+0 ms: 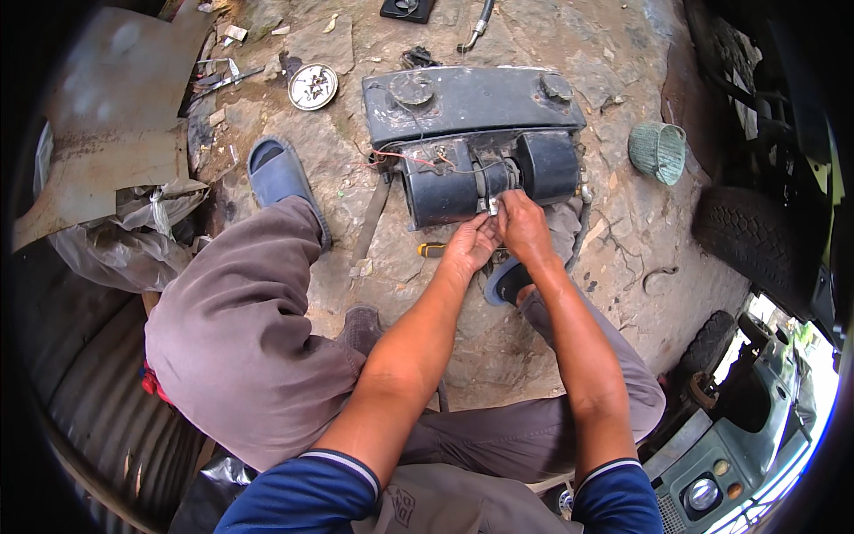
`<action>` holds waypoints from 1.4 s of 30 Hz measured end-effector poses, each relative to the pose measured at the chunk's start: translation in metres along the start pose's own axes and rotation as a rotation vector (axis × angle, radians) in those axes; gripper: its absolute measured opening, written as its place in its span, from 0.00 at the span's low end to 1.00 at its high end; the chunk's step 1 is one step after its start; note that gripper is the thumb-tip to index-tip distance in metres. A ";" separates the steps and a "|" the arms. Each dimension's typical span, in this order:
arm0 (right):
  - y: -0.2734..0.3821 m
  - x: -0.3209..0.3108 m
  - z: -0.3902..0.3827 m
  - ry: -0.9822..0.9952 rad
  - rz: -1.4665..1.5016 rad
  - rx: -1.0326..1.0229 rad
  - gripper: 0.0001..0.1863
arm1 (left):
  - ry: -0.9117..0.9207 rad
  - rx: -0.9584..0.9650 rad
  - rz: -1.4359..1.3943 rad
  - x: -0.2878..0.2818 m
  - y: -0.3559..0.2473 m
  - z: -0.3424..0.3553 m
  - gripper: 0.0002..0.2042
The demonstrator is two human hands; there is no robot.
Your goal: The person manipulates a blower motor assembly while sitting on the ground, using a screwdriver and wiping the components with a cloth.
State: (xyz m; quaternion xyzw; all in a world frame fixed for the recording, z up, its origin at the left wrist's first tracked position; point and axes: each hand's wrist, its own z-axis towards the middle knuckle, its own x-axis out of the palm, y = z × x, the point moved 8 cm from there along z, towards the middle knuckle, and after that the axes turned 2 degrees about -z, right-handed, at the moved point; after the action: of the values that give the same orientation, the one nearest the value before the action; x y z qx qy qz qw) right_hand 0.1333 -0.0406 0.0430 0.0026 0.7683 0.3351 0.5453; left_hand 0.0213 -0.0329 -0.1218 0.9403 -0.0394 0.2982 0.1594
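A black metal unit [445, 191] with two rounded housings, a long flat upper box [480, 102] and thin loose wires lies on the stone ground in front of me. My right hand [520, 227] has its fingers pinched on a small metal bracket [491, 205] at the middle, between the housings. My left hand [476, 240] is just below and to the left, fingertips curled up at the same bracket; whether it grips it is hard to tell. A yellow-handled tool [431, 250] lies beneath the unit's near edge, partly hidden behind my left hand.
A round tin of small parts [313, 86], a green woven basket [656, 153] and a hose [477, 25] lie around the unit. Sheet metal [107, 107] and plastic bags are at left. A large tyre [747, 249] and a green vehicle front [738, 463] stand at right.
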 end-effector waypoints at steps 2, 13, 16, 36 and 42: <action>0.000 0.001 0.000 0.015 0.001 -0.011 0.03 | -0.013 -0.004 -0.039 -0.002 0.002 0.001 0.10; -0.005 0.014 0.004 0.109 -0.061 -0.028 0.03 | 0.038 0.007 -0.050 0.007 0.001 -0.009 0.11; -0.005 0.014 0.005 0.172 -0.096 0.006 0.03 | 0.037 -0.002 -0.072 0.000 0.001 -0.004 0.09; -0.009 0.019 0.005 0.124 -0.168 0.035 0.07 | 0.015 -0.005 -0.100 0.006 0.004 -0.004 0.11; -0.010 0.015 0.002 0.089 -0.117 0.043 0.06 | 0.010 -0.007 -0.074 0.007 0.004 -0.004 0.11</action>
State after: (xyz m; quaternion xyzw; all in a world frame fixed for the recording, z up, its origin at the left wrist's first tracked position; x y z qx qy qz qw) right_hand 0.1325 -0.0412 0.0248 -0.0456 0.7977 0.2860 0.5290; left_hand 0.0238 -0.0348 -0.1138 0.9391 -0.0051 0.2966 0.1738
